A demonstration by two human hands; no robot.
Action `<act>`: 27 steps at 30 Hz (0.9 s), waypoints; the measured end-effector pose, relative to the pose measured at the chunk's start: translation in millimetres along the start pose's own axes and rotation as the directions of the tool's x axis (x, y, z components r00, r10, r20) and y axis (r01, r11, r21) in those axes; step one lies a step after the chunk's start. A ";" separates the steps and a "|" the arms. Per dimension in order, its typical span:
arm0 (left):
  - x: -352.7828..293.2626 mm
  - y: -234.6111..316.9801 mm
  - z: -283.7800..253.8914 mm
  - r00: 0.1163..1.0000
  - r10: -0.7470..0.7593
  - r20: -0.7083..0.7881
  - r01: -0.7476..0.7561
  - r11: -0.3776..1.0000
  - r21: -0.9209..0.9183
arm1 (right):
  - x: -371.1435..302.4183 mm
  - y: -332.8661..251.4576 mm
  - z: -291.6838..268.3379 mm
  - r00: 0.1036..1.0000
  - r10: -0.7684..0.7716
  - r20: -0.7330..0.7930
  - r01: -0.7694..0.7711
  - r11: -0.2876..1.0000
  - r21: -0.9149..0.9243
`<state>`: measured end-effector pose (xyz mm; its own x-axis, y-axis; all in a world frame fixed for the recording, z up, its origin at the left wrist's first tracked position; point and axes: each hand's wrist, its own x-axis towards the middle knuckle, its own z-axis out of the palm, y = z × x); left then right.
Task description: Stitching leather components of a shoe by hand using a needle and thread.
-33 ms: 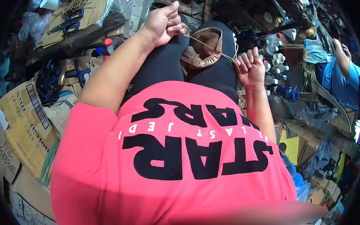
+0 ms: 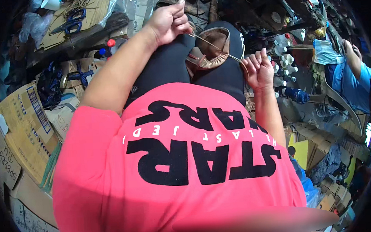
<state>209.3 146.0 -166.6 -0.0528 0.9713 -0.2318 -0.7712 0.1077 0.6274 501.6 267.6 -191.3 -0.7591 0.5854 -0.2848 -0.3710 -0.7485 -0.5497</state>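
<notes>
A tan-brown leather shoe [image 2: 213, 63] is held between my knees, its opening facing up and its edge gathered in small stitches. A pale thread [image 2: 209, 42] runs across the opening from one hand to the other. My left hand [image 2: 171, 25], closed, grips one end beyond the shoe's left side, near my left knee. On the right, beside my right thigh, my right hand [image 2: 258, 71] has its fingers curled round the other length of thread. Both hands are apart from the leather. The inside of the shoe is partly in shadow.
Blue-handled scissors [image 2: 74, 22] rest on stacked cardboard at the far left. Several capped bottles [image 2: 286, 60] stand right of my right hand. Cardboard boxes [image 2: 24, 128] crowd the left side. At the far right is another person's arm [image 2: 353, 59].
</notes>
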 end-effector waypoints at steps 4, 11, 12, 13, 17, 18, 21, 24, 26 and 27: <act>-8.6 44.0 -25.7 0.939 0.243 -0.243 0.011 0.687 0.727 | -27.7 -35.0 -44.3 0.970 0.063 -0.234 -0.188 0.807 -0.560; 3.7 -20.3 37.6 0.880 0.294 0.372 -0.338 -0.162 0.927 | -14.1 -47.7 22.6 0.986 -0.128 0.105 0.119 0.105 -0.987; 7.9 -30.0 44.2 0.921 0.221 0.320 -0.317 -0.053 0.947 | -9.6 -38.0 52.1 0.999 -0.033 0.042 0.043 0.051 -0.998; 16.5 -39.5 49.7 0.943 0.177 0.280 -0.294 0.058 0.954 | -5.9 -28.6 65.7 0.986 0.039 0.159 0.162 -0.093 -0.982; 37.6 -52.4 54.5 0.975 0.079 0.208 -0.219 0.188 0.957 | 5.5 -13.6 82.0 0.956 0.183 0.228 0.273 -0.274 -0.922; 40.8 -52.7 53.8 0.976 0.028 0.217 -0.218 0.201 0.955 | 4.9 -15.1 80.7 0.954 0.187 0.236 0.281 -0.272 -0.920; 45.8 -57.6 53.4 0.977 0.018 0.212 -0.209 0.249 0.946 | -10.9 -15.5 81.0 0.955 0.173 0.242 0.280 -0.248 -0.928; 47.6 -56.6 52.7 0.980 -0.010 0.200 -0.189 0.283 0.940 | -28.0 -21.3 65.6 0.965 0.107 0.240 0.253 -0.139 -0.957; 48.6 -51.7 45.1 0.994 -0.072 0.076 -0.037 0.438 0.898 | -49.0 -36.5 60.8 0.998 0.036 0.050 0.038 0.277 -0.960; 49.2 -45.9 45.6 0.985 -0.119 0.124 -0.046 0.512 0.858 | -51.6 -41.4 63.9 0.999 -0.009 0.046 0.046 0.255 -0.966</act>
<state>271.0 198.5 -172.9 0.1185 0.9704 -0.2107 0.1519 0.1919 0.9696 522.0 248.5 -103.6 -0.7795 0.5770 -0.2438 0.3866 0.1369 -0.9120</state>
